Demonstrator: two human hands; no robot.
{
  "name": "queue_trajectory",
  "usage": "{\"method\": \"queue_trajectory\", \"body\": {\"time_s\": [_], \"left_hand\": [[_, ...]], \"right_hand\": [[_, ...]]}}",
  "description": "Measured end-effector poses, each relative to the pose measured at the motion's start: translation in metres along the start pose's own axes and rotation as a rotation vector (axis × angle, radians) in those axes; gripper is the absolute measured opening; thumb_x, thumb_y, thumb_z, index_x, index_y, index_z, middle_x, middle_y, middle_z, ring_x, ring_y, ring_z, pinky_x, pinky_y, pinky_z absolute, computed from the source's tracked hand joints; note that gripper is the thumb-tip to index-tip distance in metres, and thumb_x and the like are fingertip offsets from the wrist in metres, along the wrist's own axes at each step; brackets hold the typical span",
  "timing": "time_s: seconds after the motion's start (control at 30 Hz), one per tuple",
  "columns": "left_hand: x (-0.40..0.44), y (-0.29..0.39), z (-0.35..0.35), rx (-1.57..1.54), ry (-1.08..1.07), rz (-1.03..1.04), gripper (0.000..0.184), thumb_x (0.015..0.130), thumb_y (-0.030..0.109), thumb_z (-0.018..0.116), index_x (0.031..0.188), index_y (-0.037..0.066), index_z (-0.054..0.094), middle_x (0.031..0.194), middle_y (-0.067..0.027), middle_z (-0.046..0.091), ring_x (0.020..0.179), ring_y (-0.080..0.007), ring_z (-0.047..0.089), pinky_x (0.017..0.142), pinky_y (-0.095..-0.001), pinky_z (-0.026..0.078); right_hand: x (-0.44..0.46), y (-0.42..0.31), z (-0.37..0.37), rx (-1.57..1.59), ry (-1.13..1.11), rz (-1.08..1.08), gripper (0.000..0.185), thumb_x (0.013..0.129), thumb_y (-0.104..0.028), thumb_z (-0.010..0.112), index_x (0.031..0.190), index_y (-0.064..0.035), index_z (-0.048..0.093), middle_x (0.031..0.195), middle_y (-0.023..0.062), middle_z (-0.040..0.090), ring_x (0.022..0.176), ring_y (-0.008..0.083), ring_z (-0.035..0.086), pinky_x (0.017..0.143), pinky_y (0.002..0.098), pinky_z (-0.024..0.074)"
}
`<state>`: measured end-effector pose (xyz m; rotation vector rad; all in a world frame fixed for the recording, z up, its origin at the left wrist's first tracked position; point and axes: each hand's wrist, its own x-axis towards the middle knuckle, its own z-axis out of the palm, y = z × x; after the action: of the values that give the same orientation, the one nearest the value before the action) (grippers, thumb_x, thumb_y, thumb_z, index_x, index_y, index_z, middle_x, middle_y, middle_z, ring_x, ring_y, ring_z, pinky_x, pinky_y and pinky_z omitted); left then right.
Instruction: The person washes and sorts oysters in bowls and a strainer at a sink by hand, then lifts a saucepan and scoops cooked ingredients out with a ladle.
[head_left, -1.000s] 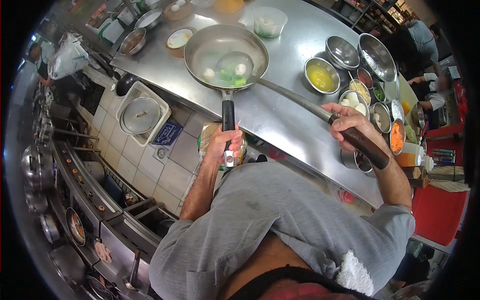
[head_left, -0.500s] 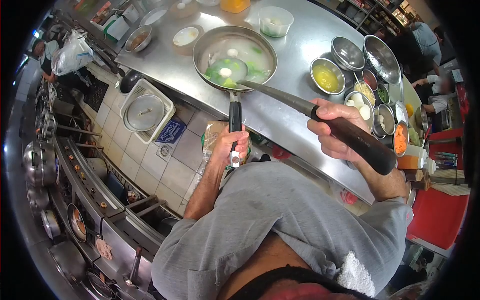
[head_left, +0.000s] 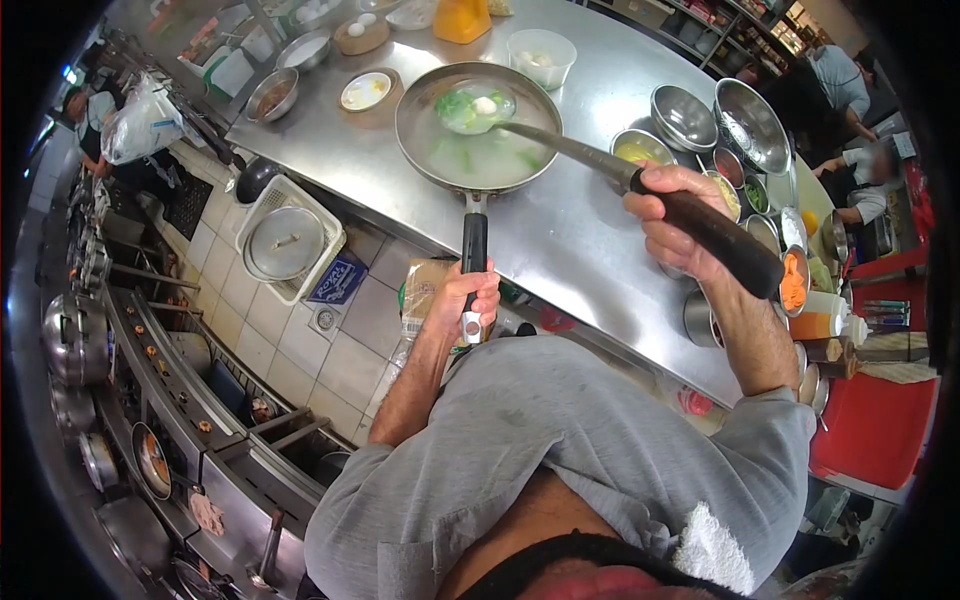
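My left hand (head_left: 471,297) is closed around the black handle of a wide pan (head_left: 410,150) over the steel table's near edge. Cloudy liquid (head_left: 490,165) with green pieces fills the pan's bottom. My right hand (head_left: 678,215) grips the dark wooden handle of a ladle (head_left: 575,150), which slants leftward to the pan. In the ladle's bowl, at the far side of the pan, lie green pieces (head_left: 455,105) and a white ball (head_left: 485,105).
Steel table (head_left: 600,255) holds metal bowls (head_left: 684,117), orange strips (head_left: 793,283), a clear tub (head_left: 541,57) and a yellow container (head_left: 461,20). Stoves (head_left: 160,350) line the left. A lidded pot (head_left: 284,245) sits in a floor crate. Other people stand left (head_left: 95,125) and right (head_left: 840,80).
The ladle's bowl has moved from the pan's near side to its far side, lifting green pieces and a white ball. The pan has shifted slightly right, with my left hand still on its handle.
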<state>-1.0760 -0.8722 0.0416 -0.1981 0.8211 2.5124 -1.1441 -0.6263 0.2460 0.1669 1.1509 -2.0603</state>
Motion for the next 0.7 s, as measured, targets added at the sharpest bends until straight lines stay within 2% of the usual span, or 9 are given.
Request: {"method": "queue_trajectory", "body": {"time_s": [0.1,0.2,0.33,0.37,0.47,0.5,0.6,0.67,0.7], "left_hand": [[0.008,0.002,-0.001,-0.011,-0.010,-0.005,0.015,0.077,0.004,0.057,0.080,0.008,0.043,0.056,0.0011,0.040,0.039,-0.0065,0.041,0.032,-0.0255,0.037],[0.014,0.005,0.006,-0.026,-0.020,-0.013,0.015,0.077,0.004,0.058,0.080,0.008,0.043,0.056,0.0013,0.040,0.039,-0.0064,0.040,0.032,-0.0256,0.037],[0.020,0.006,0.008,-0.029,-0.041,-0.001,0.016,0.077,0.004,0.058,0.078,0.008,0.043,0.055,0.0012,0.041,0.039,-0.0065,0.041,0.032,-0.0257,0.037],[0.021,0.006,0.008,-0.031,-0.044,-0.001,0.016,0.077,0.004,0.058,0.078,0.008,0.043,0.055,0.0012,0.041,0.039,-0.0065,0.041,0.032,-0.0257,0.037],[0.021,0.006,0.010,-0.056,-0.070,-0.008,0.016,0.077,0.004,0.058,0.077,0.008,0.043,0.056,0.0009,0.041,0.039,-0.0067,0.041,0.032,-0.0258,0.038],[0.019,0.006,0.011,-0.045,-0.059,-0.010,0.016,0.077,0.004,0.058,0.077,0.008,0.043,0.056,0.0007,0.041,0.039,-0.0067,0.041,0.032,-0.0259,0.038],[0.014,0.006,0.013,-0.037,-0.040,-0.014,0.016,0.077,0.004,0.058,0.078,0.008,0.043,0.056,0.0004,0.042,0.039,-0.0067,0.041,0.032,-0.0260,0.038],[0.009,0.005,0.013,-0.036,-0.031,-0.017,0.016,0.077,0.004,0.058,0.078,0.008,0.043,0.056,0.0002,0.042,0.039,-0.0067,0.041,0.032,-0.0260,0.038],[0.006,0.004,0.013,-0.025,-0.016,-0.014,0.016,0.077,0.004,0.058,0.079,0.008,0.042,0.057,0.0001,0.042,0.039,-0.0068,0.041,0.032,-0.0261,0.038]], "right_hand": [[0.002,-0.016,-0.009,0.005,-0.053,-0.101,0.014,0.083,-0.017,0.053,0.072,-0.0090,0.047,0.062,0.0014,0.051,0.034,0.0075,0.038,0.028,0.0235,0.0289],[0.002,-0.037,-0.012,0.074,-0.142,-0.096,0.017,0.084,-0.017,0.052,0.071,-0.0062,0.047,0.064,0.0031,0.052,0.035,0.0066,0.038,0.027,0.0221,0.0297],[0.004,-0.064,-0.013,0.100,-0.163,-0.187,0.017,0.084,-0.014,0.053,0.071,-0.0052,0.047,0.064,0.0061,0.054,0.037,0.0060,0.040,0.026,0.0195,0.0325],[0.005,-0.069,-0.013,0.079,-0.100,-0.261,0.017,0.084,-0.012,0.053,0.071,-0.0048,0.047,0.064,0.0073,0.054,0.036,0.0063,0.039,0.028,0.0189,0.0326],[0.012,-0.089,-0.015,0.111,-0.097,-0.227,0.018,0.085,-0.011,0.053,0.070,-0.0053,0.045,0.063,0.0075,0.053,0.036,0.0060,0.036,0.030,0.0186,0.0299],[0.018,-0.095,-0.021,0.138,-0.109,-0.225,0.036,0.089,-0.016,0.045,0.101,0.0171,0.039,0.066,0.0077,0.051,0.034,0.0084,0.037,0.028,0.0212,0.0306],[0.038,-0.107,-0.034,0.120,-0.043,-0.244,0.030,0.088,-0.017,0.047,0.095,0.0126,0.041,0.064,0.0069,0.050,0.034,0.0079,0.036,0.028,0.0212,0.0291],[0.056,-0.115,-0.052,0.042,-0.146,-0.141,0.012,0.083,-0.008,0.053,0.073,-0.0042,0.048,0.063,0.0080,0.053,0.040,0.0086,0.037,0.034,0.0203,0.0289],[0.067,-0.116,-0.062,0.044,-0.147,-0.138,0.012,0.083,-0.008,0.053,0.073,-0.0042,0.048,0.063,0.0080,0.053,0.040,0.0086,0.037,0.034,0.0203,0.0289]]}}
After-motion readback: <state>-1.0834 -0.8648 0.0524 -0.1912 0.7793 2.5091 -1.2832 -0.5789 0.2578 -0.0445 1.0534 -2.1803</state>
